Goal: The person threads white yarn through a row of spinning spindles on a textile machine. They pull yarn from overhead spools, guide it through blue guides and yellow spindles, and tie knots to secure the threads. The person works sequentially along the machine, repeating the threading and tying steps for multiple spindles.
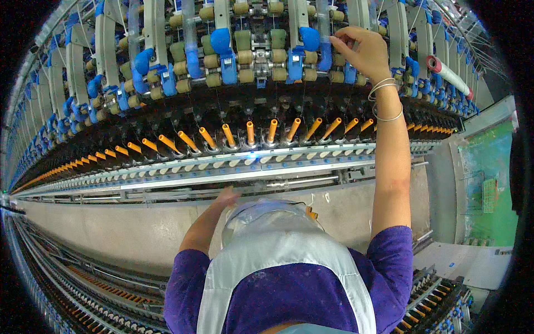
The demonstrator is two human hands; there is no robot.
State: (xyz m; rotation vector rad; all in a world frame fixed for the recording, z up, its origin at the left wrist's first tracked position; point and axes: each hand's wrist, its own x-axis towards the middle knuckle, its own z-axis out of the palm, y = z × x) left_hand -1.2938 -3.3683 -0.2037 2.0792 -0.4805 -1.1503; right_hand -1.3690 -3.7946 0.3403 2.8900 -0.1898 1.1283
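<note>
My right hand is raised to the upper part of a spinning machine, beside a clear tube with a blue lower end. Its thumb and fingertips are drawn together; whatever is between them is too small to make out. Olive-coloured rollers sit just below and to the left of the fingers. My left hand hangs low by the left side of my pale apron, smeared by motion, so its fingers do not show clearly. Below the rollers runs a long row of orange-yellow bobbin tubes.
A long metal rail fronts the machine. Grey floor separates it from another machine behind me. A white spool with red ends leans at the upper right. Several orange tubes poke out at my apron.
</note>
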